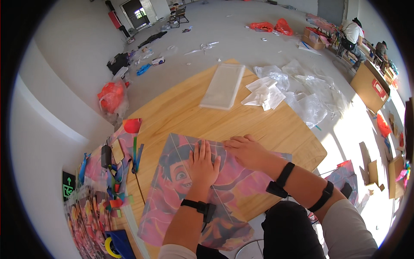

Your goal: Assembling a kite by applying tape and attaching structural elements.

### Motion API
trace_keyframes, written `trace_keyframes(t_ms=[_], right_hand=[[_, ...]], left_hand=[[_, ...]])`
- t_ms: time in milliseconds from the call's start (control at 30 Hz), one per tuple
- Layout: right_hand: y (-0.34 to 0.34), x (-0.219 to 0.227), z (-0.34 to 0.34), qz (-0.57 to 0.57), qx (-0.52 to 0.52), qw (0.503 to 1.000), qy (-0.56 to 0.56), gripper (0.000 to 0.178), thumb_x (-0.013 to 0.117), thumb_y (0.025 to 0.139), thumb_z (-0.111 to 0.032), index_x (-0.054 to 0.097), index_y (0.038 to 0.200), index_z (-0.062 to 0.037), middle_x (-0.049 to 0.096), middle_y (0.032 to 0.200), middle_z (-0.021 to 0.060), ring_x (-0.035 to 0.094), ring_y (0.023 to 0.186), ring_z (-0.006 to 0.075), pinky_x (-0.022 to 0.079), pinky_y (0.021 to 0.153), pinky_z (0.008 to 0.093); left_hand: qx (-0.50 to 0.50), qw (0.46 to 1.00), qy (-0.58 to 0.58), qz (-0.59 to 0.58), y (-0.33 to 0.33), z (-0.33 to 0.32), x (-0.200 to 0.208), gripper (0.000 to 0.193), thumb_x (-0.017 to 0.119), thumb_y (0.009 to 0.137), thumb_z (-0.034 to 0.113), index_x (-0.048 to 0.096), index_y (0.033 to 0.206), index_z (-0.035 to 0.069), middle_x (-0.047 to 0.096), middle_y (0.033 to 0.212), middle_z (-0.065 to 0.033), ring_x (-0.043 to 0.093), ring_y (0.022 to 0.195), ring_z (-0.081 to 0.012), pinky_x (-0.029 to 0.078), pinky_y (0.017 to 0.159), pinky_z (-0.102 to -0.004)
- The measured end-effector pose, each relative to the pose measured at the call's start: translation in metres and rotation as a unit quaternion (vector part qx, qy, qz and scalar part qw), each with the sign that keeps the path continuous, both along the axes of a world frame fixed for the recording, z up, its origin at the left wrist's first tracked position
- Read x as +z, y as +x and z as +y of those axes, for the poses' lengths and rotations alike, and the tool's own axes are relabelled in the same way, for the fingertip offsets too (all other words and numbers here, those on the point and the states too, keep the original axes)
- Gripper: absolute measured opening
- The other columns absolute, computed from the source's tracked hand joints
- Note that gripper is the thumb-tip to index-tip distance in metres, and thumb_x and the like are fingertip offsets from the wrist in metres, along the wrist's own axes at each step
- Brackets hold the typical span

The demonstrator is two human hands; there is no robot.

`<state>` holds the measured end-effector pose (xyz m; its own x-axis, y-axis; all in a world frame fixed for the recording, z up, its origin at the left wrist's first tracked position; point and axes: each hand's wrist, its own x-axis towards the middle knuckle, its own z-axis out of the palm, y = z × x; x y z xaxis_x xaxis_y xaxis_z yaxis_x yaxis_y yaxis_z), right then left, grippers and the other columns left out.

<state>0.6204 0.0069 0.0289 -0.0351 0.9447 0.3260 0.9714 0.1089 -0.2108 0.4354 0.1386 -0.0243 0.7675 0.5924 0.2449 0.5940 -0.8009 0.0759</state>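
Across the near side of the bench (168,112) lies a creased pink-and-grey sheet (226,186) printed with a cartoon face, partly covered by both hands. The left hand (204,167) has its grip spread flat, holding nothing; whether the right hand (246,152) pinches the far edge, I cannot tell. Farther lie a translucent case (223,86) and crumpled white wrapping (265,95). Far left, a green sign (68,186) shows an arrow.

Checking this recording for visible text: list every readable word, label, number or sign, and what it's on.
Green-and-black sign, lower left: arrow and pictogram, no readable words.
Red-and-white label on cardboard box, right: too small to read.
Pink printed sheet: cartoon figure, no readable words.
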Motion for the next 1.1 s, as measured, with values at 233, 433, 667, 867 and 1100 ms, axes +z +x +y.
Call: trace_keyframes(t_ms=[233, 433, 667, 867, 1100], right_hand=[[-0.003, -0.023, 0.031, -0.055, 0.047, 0.997, 0.014, 0.04, 0.064, 0.082, -0.012, 0.066, 0.123, -0.0102, 0.062, 0.132, 0.0009, 0.056, 0.122, 0.0227, 0.038, 0.1, 0.0444], [0.01, -0.015, 0.016, -0.043, 0.067, 0.996, -0.033, 0.043, 0.064, 0.082, -0.013, 0.066, 0.125, -0.0126, 0.061, 0.133, -0.0003, 0.054, 0.126, 0.0221, 0.037, 0.1, 0.0447], [0.011, -0.016, -0.016, -0.031, -0.025, 0.999, -0.021, 0.057, 0.065, 0.082, -0.012, 0.056, 0.139, -0.014, 0.054, 0.143, 0.0, 0.046, 0.137, 0.0233, 0.034, 0.104, 0.0488], [0.003, -0.022, -0.009, -0.045, 0.012, 0.999, -0.022, 0.053, 0.065, 0.084, -0.013, 0.059, 0.137, -0.0147, 0.056, 0.141, -0.0009, 0.045, 0.137, 0.0236, 0.032, 0.107, 0.0497], [0.022, -0.015, -0.031, -0.057, 0.017, 0.998, -0.029, 0.047, 0.064, 0.083, -0.011, 0.064, 0.13, -0.0128, 0.059, 0.136, -0.0006, 0.046, 0.135, 0.0229, 0.031, 0.109, 0.051]], left_hand=[[0.005, 0.999, -0.02, 0.026, -0.002, -0.002, 0.007, 0.062, 0.041, 0.101, 0.047, 0.035, 0.157, 0.021, 0.028, 0.165, -0.01, 0.025, 0.151, -0.0352, 0.019, 0.122, -0.0519], [0.009, 0.999, -0.03, 0.021, -0.003, 0.001, 0.006, 0.062, 0.041, 0.101, 0.048, 0.035, 0.157, 0.023, 0.027, 0.166, -0.0094, 0.023, 0.152, -0.0348, 0.018, 0.123, -0.0514], [0.001, 0.999, -0.044, 0.014, -0.003, 0.002, 0.003, 0.063, 0.041, 0.101, 0.049, 0.034, 0.158, 0.022, 0.026, 0.165, -0.0104, 0.023, 0.152, -0.0352, 0.016, 0.122, -0.053], [-0.005, 0.999, -0.042, 0.025, -0.004, 0.003, 0.002, 0.063, 0.041, 0.102, 0.049, 0.035, 0.157, 0.021, 0.027, 0.165, -0.0101, 0.022, 0.152, -0.035, 0.016, 0.122, -0.0535], [-0.006, 0.998, -0.048, 0.045, 0.001, 0.005, 0.002, 0.065, 0.042, 0.102, 0.05, 0.032, 0.159, 0.021, 0.025, 0.166, -0.0096, 0.021, 0.152, -0.035, 0.016, 0.122, -0.054]])
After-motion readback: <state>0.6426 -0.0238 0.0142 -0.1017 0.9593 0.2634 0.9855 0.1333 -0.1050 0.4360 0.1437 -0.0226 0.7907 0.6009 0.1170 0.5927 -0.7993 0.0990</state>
